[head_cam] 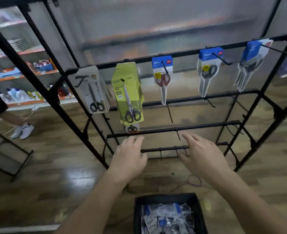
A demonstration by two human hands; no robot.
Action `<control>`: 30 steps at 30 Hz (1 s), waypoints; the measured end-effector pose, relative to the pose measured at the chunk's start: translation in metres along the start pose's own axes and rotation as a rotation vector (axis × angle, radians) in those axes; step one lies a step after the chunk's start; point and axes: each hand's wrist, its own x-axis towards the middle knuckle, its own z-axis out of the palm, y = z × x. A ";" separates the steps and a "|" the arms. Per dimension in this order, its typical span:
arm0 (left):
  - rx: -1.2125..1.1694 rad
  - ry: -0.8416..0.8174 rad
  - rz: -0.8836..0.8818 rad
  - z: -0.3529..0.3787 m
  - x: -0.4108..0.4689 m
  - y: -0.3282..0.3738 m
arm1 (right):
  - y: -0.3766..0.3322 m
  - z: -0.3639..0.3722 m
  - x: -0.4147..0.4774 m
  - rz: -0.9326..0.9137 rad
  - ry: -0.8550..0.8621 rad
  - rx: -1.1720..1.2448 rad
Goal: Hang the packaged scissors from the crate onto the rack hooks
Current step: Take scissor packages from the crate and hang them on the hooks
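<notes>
Five batches of packaged scissors were seen hung along the top bar of a tall black rack, which was stood on a wooden floor in front of a ribbed translucent panel. Store shelves were made out far to the left, blurred. A black crate was placed on the floor at the near edge, just right of centre, and more packaged scissors, in clear and blue wrapping, were heaped inside it.

On the bar, from left to right, were hung a grey pack, a thick yellow-green stack, a blue-topped pack with red handles, a blue-topped stack with dark handles and a further blue-topped stack. A smaller pack was glimpsed just below the yellow-green stack, mostly hidden.

Both hands were held out palm down before the lower bars, well above the crate. The left hand was kept with its fingers straight and close together, nothing held in them. The right hand was spread with its fingers slightly apart, likewise holding nothing. Whether either hand was touching a bar could not be told.

White shoes of another person were seen at the far left. A thin hook was angled down beneath the red-handled pack
</notes>
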 end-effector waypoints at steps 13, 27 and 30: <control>-0.056 0.018 0.110 0.008 -0.023 -0.043 | -0.030 0.029 -0.042 0.173 -0.112 -0.072; -0.120 -0.198 0.027 0.104 -0.062 -0.101 | -0.042 0.126 -0.053 0.267 -0.363 -0.155; -0.151 -0.277 -0.040 0.163 -0.063 -0.105 | -0.011 0.182 -0.046 0.280 -0.459 -0.099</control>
